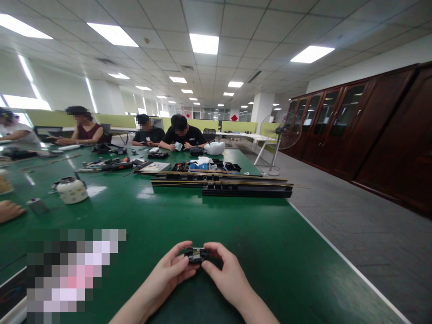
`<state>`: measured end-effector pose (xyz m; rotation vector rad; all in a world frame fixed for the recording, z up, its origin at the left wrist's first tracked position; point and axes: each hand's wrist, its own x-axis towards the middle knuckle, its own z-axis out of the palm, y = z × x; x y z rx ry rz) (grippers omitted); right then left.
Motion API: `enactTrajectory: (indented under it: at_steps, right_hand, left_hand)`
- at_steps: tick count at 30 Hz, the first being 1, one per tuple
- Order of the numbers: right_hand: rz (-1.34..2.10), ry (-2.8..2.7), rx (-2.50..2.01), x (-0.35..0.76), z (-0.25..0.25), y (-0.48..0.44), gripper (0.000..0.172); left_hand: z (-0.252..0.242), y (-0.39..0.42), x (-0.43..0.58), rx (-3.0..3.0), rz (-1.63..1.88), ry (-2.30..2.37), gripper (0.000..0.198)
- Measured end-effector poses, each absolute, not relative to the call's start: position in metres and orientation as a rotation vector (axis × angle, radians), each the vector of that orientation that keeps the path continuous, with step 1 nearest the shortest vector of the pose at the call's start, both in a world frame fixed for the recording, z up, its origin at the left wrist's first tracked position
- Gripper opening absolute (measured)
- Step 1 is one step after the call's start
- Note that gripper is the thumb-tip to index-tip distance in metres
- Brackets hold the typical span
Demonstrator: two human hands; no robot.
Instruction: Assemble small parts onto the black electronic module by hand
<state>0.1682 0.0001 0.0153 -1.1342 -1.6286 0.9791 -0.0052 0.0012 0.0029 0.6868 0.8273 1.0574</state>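
Just above the near part of the green table, a small black plastic part [196, 255] is held between both hands. A paler, metallic-looking strip shows in its middle; what exactly it is I cannot tell. On its left side, my left hand [175, 265] is closed with the thumb in front and the fingers behind and beneath. Thumb and forefinger of my right hand [224, 267] pinch the opposite end. The fingers cover both ends of the part.
Long black rails [248, 192] with thin rods lie across the table [202, 220]. A patterned jar [72, 190] and a metal cylinder [38, 205] stand left, near another person's hand [11, 210]. Tools [116, 165] lie farther back. Several people sit beyond; a fan [278, 130] stands right.
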Motion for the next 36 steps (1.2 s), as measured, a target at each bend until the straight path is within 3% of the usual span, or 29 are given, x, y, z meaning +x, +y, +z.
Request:
enactTrajectory:
  at_steps: [15, 28, 36]
  right_hand:
    - [1.007, -1.508, -1.035, 0.1633, 0.0145, 0.0006, 0.023]
    - [0.926, -1.548, -1.158, 0.1645, 0.0115, -0.0006, 0.029]
    - [0.903, -1.552, -1.153, 0.164, 0.0094, 0.0011, 0.031]
  left_hand:
    - [0.01, -0.0002, -0.0063, 0.476, 1.01, 0.66, 0.024]
    - [0.0074, 0.0001, -0.0013, 0.541, 1.058, 0.846, 0.035]
    - [0.0067, 0.0, -0.0018, 0.531, 1.083, 0.825, 0.023]
